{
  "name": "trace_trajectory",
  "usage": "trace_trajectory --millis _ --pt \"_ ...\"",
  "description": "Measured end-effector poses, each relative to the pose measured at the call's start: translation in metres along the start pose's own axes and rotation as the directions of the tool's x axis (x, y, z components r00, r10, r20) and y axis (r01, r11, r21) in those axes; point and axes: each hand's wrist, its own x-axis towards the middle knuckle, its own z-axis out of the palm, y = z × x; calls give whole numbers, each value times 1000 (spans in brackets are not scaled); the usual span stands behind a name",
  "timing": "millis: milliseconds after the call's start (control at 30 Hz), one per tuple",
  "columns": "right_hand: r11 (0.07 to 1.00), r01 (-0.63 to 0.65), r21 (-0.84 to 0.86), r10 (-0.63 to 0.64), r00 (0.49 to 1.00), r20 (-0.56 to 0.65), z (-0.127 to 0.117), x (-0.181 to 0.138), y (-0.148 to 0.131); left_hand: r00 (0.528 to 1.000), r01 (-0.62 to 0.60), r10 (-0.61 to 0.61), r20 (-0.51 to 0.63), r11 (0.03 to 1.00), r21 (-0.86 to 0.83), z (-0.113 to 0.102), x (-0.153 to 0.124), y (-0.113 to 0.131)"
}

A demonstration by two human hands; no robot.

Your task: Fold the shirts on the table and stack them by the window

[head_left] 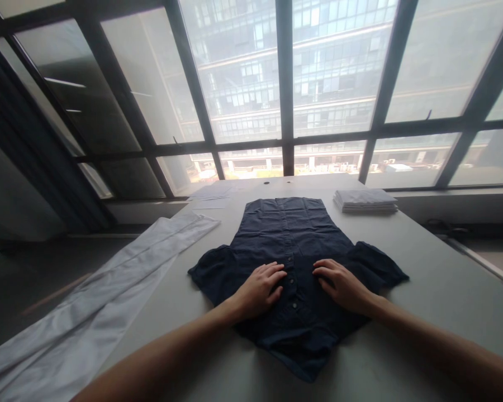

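A dark navy button-up shirt (pixel 285 240) lies spread front side up on the white table (pixel 440 312), its hem toward the window and its collar end toward me. Both short sleeves stretch out to the sides, and a row of small buttons runs down the middle. My left hand (pixel 260 287) rests on the shirt just left of the buttons, fingers slightly bent and apart. To the right of the buttons, my right hand (pixel 339 283) touches the cloth with its fingers apart. Neither hand grips the fabric. Creases cross the collar end.
A folded stack of white cloth (pixel 364 201) sits at the back right of the table. Long white fabric (pixel 109 290) drapes over the left edge. Thin white sheets (pixel 209 196) lie at the back left. Large windows (pixel 243 72) stand behind, with a dark curtain (pixel 37 128) at left.
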Motion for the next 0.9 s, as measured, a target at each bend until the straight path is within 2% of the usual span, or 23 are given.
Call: trace_trajectory --millis 233,333,400,500,600,733,833,900 --pt "1000 -3 19 3 1000 -17 1 1 -1 999 -18 19 -26 1000 4 4 0 -4" --pt "1000 -18 13 18 999 -50 -8 3 1 1000 -20 20 -19 1000 3 3 0 -4" --pt "999 -24 -34 21 997 -78 -19 4 6 1000 -9 9 -6 1000 5 2 0 -3" --pt "978 -53 -202 36 995 -89 -40 4 23 1000 -4 4 3 1000 2 2 0 -3" --pt "904 -217 -368 177 974 -139 -57 -1 52 1000 -14 13 -5 1000 -5 3 0 -4" --pt "829 -455 -325 410 890 -199 -72 -11 95 1000 -14 14 -7 1000 1 3 -1 -5" --pt "807 -522 -276 513 851 -110 -81 -15 119 1000 -11 11 4 1000 3 2 0 -4" --pt "767 -585 -264 595 802 -49 -88 -15 128 1000 -9 9 10 1000 1 1 0 -3"
